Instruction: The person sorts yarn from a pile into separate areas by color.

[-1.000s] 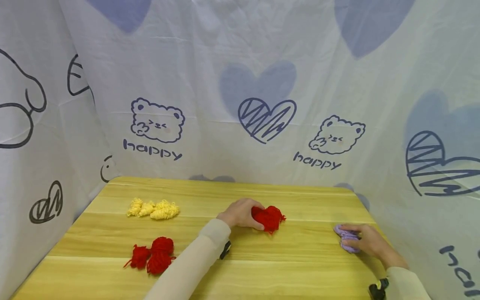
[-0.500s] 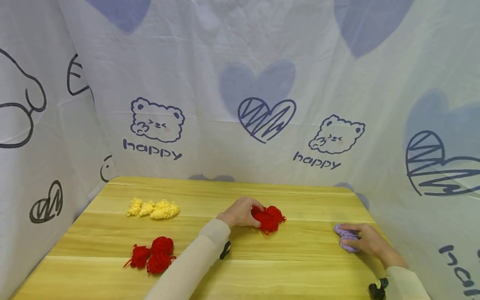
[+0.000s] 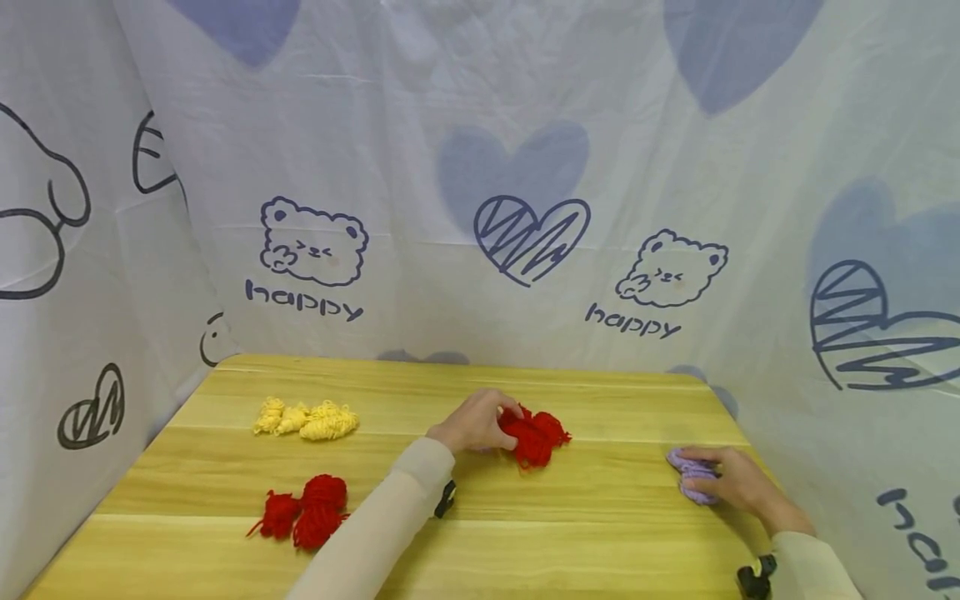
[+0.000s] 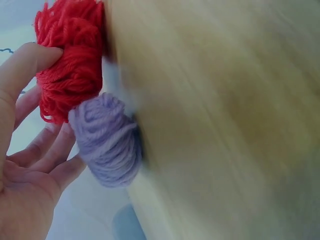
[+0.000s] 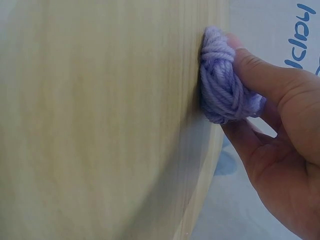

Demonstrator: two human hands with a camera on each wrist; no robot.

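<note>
My left hand is at the left end of the red yarn near the middle of the table. In the left wrist view the thumb lies on a red yarn bundle, with fingers behind it. Close by those fingers, a lilac yarn bundle rests on the table; from the head it is almost hidden under the hand. At the table's right side my right hand grips another lilac yarn bundle between thumb and fingers. The right wrist view shows this lilac yarn against the tabletop.
Yellow yarn bundles lie in a row at the back left. Red yarn bundles lie nearer, at the front left beside the left sleeve. A printed white cloth hangs behind and beside the wooden table.
My left hand has moved slightly left, and the left part of the red yarn has shifted up with it. A sliver of lilac now shows beneath that hand. The right hand has stayed put.
</note>
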